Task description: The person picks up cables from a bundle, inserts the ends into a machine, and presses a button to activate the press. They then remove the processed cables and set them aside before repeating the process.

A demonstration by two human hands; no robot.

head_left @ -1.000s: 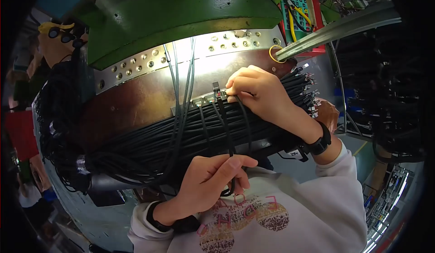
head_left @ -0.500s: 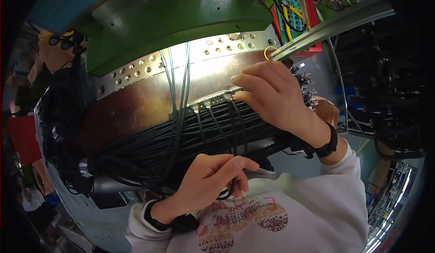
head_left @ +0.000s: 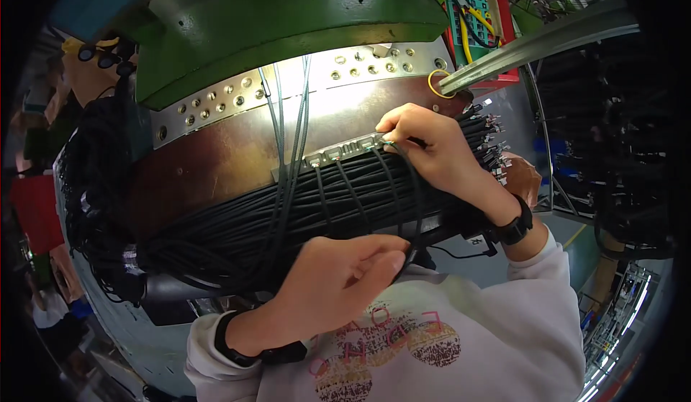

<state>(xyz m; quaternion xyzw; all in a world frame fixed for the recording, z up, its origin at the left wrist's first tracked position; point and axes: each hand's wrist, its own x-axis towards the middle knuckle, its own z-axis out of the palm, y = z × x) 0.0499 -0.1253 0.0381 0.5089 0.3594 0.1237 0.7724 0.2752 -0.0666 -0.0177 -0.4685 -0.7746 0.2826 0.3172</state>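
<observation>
A dark metal fixture strip point(head_left: 345, 150) lies along the wooden board, with small cable ends seated in its slots. At its right end my right hand point(head_left: 435, 150) pinches the tip of a black cable point(head_left: 417, 193); small coloured wires show by the fingertips. The cable curves down over the bundle toward my left hand point(head_left: 335, 279), whose thumb and forefinger close around it near my body. The left hand's other fingers are mostly hidden. Beneath both hands runs a thick bundle of black cables point(head_left: 237, 229), spread from left to right.
A green machine housing point(head_left: 288, 28) overhangs the far side, above a metal plate with holes point(head_left: 223, 100). Several thin grey cables point(head_left: 299, 114) hang down across the board point(head_left: 209, 143). At the right, a metal rail point(head_left: 533, 53) slants past a red-framed panel point(head_left: 507, 13) and many cable connectors point(head_left: 493, 139).
My right hand has shifted slightly right along the strip and now pinches a cable end there. The left hand has moved right, its fingers closing on the cable. The view has shifted slightly.
</observation>
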